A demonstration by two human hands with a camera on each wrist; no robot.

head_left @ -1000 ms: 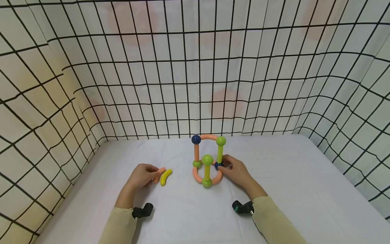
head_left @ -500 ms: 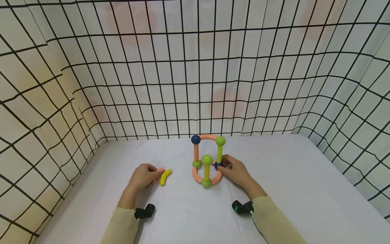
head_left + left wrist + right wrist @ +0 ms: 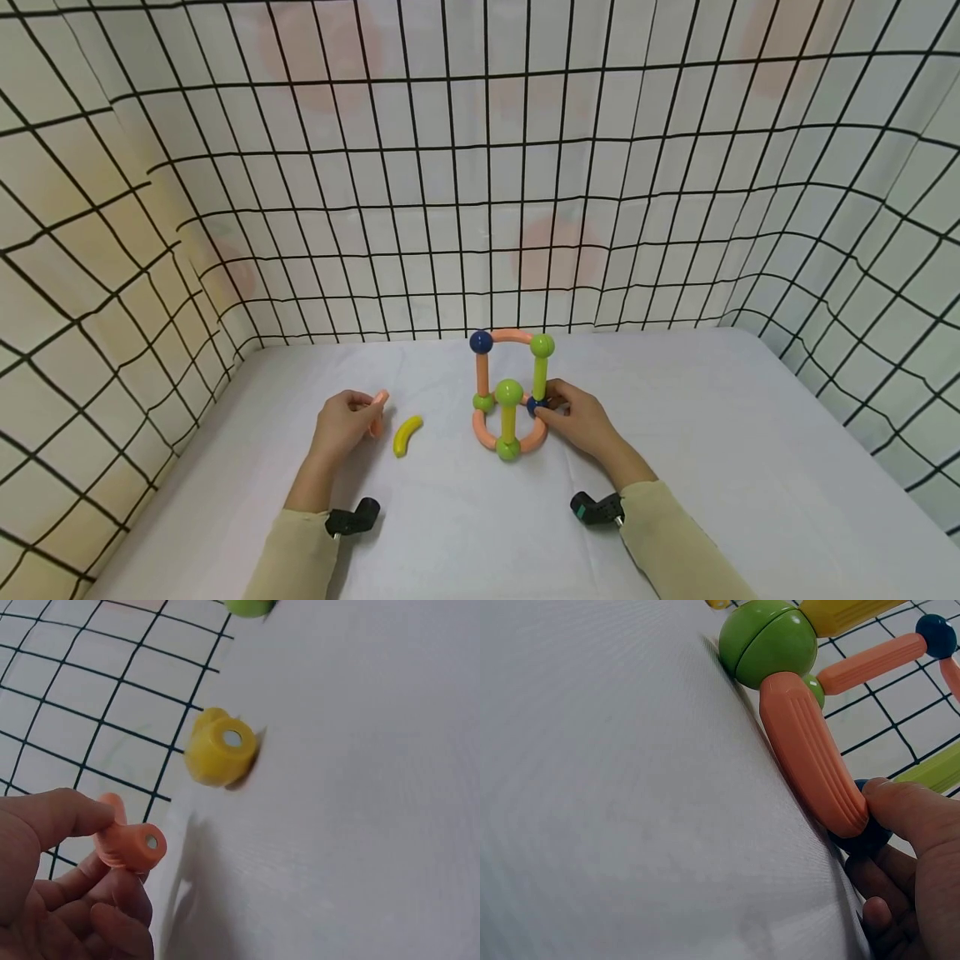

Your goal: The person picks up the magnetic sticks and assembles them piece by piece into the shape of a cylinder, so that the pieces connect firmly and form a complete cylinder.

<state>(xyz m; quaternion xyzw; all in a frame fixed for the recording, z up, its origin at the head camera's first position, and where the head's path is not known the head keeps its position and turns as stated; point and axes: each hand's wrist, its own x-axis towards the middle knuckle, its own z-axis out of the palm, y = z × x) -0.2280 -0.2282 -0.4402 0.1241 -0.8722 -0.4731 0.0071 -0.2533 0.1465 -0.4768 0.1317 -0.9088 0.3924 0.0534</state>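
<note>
My left hand [image 3: 341, 427] pinches an orange curved magnetic rod [image 3: 127, 846] between thumb and fingers; a silvery magnet shows at its end in the left wrist view. To its right a yellow curved magnetic rod [image 3: 407, 436] lies on the table. Further right stands a frame of magnetic rods and balls, with curved orange rods in a ring at its base and upright rods topped by balls, one of them a large green ball [image 3: 509, 392]. My right hand [image 3: 587, 427] grips the dark blue ball [image 3: 864, 838] at the frame's lower right, thumb on top, beside an orange base rod [image 3: 810, 754].
A white cloth covers the table [image 3: 465, 525]. Behind it and along both sides rises a white wall with a black grid [image 3: 450, 175]. Each wrist carries a small black camera, one by the left sleeve [image 3: 292, 554] and one by the right sleeve [image 3: 678, 537].
My left hand has picked up the orange curved rod and drawn it up and left, away from the yellow one. The right hand keeps its grip on the blue ball.
</note>
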